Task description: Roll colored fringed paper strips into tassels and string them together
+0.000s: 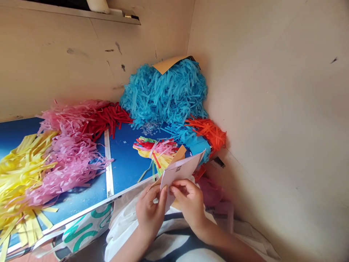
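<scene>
Over my lap, a white folded card [182, 168] with a small dark printed mark is tilted up between my hands. My left hand [151, 208] pinches its lower left edge with the thumb in front. A tan card [178, 154] shows behind the white one, partly hidden by it. My right hand [190, 203] is closed at the white card's lower edge, thumb and bent fingers pressed on it. Just beyond the cards lies a tied bundle of multicoloured paper strips [156, 147] on the blue table [124, 156].
A big heap of blue shredded paper [166, 92] fills the corner, with a tan sheet [171, 64] on top. Orange strips [208, 134] lie against the right wall. Red [107, 118], pink [69, 160] and yellow strips [21, 171] spread leftward. A shelf [76, 14] juts out above.
</scene>
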### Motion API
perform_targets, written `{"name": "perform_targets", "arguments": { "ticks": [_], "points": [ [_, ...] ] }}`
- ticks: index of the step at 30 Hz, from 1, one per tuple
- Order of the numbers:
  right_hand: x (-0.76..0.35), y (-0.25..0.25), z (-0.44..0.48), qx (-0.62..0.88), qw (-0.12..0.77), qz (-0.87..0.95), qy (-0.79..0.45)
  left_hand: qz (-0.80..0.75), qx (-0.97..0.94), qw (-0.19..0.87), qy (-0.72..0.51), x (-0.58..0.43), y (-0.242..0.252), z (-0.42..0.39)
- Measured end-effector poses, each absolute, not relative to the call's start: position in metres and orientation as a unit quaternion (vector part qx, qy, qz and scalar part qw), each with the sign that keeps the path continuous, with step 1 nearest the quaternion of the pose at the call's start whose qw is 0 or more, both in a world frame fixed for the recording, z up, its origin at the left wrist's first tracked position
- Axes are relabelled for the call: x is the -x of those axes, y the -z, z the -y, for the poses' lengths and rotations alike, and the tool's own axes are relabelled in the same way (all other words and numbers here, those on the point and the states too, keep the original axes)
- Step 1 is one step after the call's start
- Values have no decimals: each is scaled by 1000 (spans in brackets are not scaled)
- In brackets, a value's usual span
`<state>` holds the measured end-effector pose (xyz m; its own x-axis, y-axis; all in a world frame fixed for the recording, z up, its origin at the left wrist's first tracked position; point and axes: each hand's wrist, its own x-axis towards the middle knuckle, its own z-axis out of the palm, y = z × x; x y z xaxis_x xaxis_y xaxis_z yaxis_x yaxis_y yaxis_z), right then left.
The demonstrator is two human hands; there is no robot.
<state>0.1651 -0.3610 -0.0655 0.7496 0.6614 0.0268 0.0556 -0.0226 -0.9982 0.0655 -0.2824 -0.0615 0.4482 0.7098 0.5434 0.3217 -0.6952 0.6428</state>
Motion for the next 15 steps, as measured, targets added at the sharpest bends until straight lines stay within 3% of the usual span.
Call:
{"name": "perform_targets", "arguments": {
  "ticks": [7,15],
  "points": [
    [-172,78,358,684,655,234,-220,-316,-822,220,-420,-60,60,284],
    [-206,91,372,795,511,319,-65,-301,-821,289,-390,-61,58,286]
  ]
}}
